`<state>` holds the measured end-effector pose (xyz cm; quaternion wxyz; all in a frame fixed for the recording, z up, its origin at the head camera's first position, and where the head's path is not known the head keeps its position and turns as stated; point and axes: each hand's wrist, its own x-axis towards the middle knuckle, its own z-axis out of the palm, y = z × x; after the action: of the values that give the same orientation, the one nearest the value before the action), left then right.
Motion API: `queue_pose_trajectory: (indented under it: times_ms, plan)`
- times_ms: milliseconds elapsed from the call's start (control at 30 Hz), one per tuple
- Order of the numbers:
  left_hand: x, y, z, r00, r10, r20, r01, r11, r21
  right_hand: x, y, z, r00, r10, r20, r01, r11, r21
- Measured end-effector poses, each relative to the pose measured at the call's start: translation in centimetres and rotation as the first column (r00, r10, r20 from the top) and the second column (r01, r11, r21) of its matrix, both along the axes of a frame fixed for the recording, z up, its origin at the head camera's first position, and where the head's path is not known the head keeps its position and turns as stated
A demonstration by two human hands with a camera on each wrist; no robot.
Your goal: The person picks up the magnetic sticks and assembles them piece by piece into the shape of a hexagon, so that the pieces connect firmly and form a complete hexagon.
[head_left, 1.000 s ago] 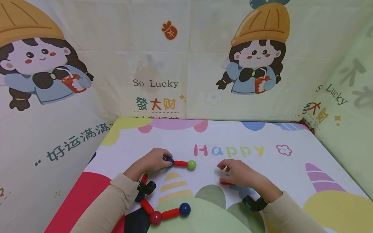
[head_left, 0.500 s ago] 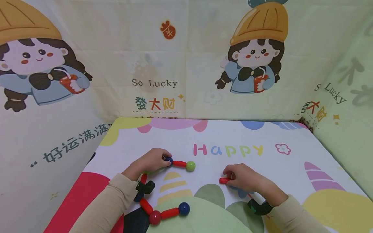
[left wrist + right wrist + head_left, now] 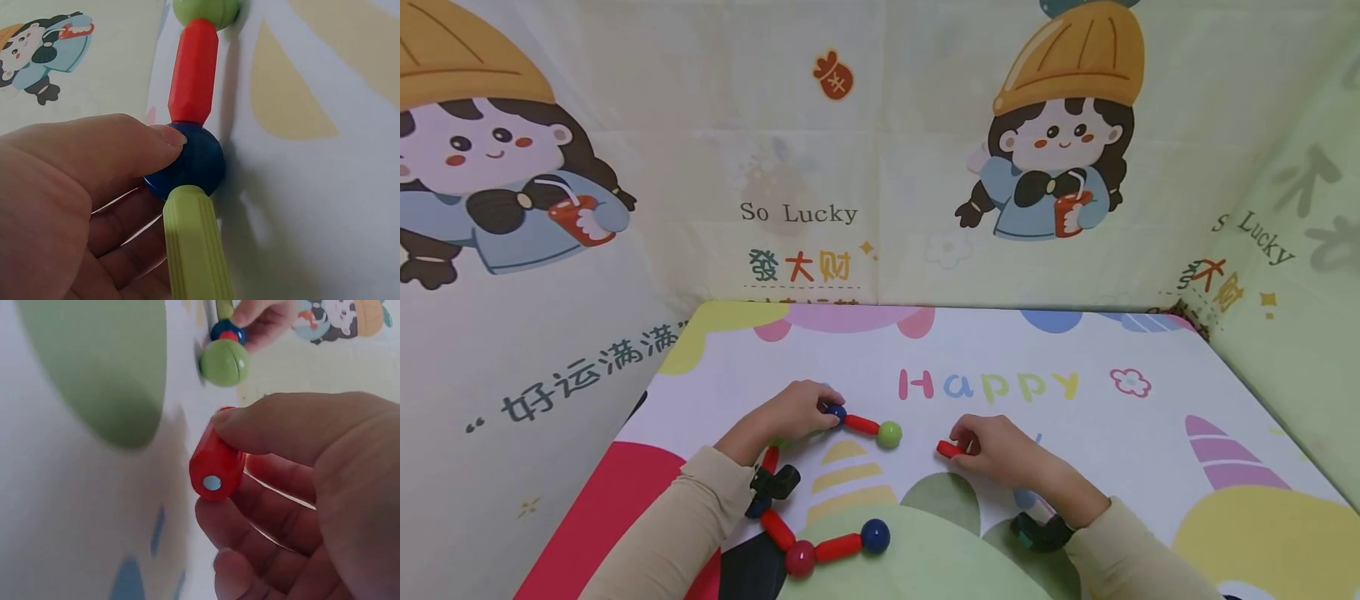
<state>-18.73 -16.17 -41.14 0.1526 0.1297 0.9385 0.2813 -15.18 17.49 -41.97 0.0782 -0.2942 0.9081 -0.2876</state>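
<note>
My left hand pinches a dark blue ball between thumb and fingers. From that ball a red magnetic rod runs to a green ball at the chain's right end. On its other side a light green rod joins the blue ball. My right hand grips a loose red rod between thumb and fingers, a short gap to the right of the green ball. A pale round disc shows in the loose rod's near end in the right wrist view.
Below my left forearm the chain bends on through a red rod, a red ball and another red rod to a dark blue ball. My left wrist and its camera hide part of it. A printed mat covers the table; a patterned cloth hangs behind.
My right hand has taken hold of the loose red rod and carried it left, nearer the green ball. The green ball has swung slightly towards me; my left hand keeps its place.
</note>
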Motion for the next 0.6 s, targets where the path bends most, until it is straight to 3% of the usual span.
queue_pose_trajectory:
  times_ms: [367,600]
  plan:
    - [0.1,0.0,0.1,1.000,0.001,0.010,-0.001,1.000,-0.002,0.1,-3.4,-0.4,0.996,-0.026,0.085,0.031,0.998,-0.047]
    - [0.0,-0.2,0.2,0.999,-0.033,0.001,0.033,0.999,-0.014,0.3,-5.0,-0.5,0.990,-0.038,0.133,0.044,0.998,-0.045]
